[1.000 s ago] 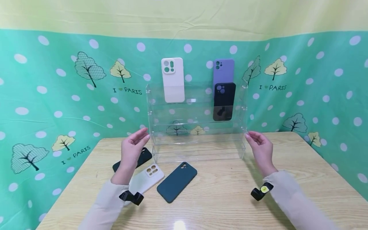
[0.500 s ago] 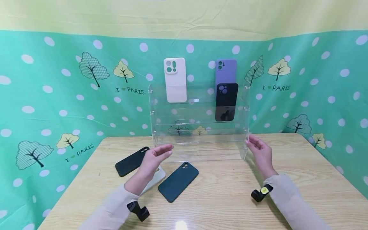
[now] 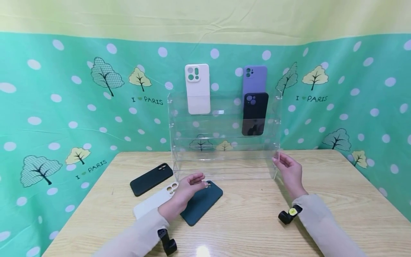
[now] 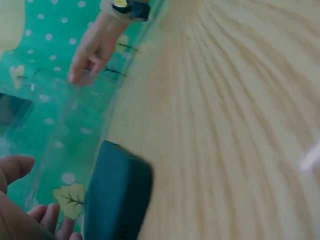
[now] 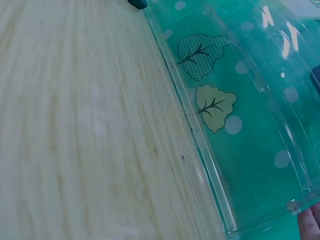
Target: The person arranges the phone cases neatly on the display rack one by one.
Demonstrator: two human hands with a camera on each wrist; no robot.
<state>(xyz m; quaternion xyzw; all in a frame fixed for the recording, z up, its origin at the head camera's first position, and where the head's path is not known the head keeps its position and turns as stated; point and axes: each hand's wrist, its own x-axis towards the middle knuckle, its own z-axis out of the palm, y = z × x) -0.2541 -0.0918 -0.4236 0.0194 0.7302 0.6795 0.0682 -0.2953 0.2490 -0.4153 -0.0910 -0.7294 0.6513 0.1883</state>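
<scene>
A clear acrylic display stand with several tiers stands at the back of the table. In its upper tiers are a white phone case, a purple phone case and a black phone case. My right hand pinches the stand's right side panel low down, its fingers partly hidden. My left hand hovers with relaxed fingers above a dark teal phone case on the table and holds nothing. Left of it lie another white phone case and another black phone case.
The wooden table extends in front of the stand. A green patterned cloth hangs behind and along both sides. Each wrist carries a small black camera, such as the right wrist camera.
My left hand has left the stand's left side and moved right and down over the teal case. The right hand stays at the stand's right side. The view has shifted slightly left.
</scene>
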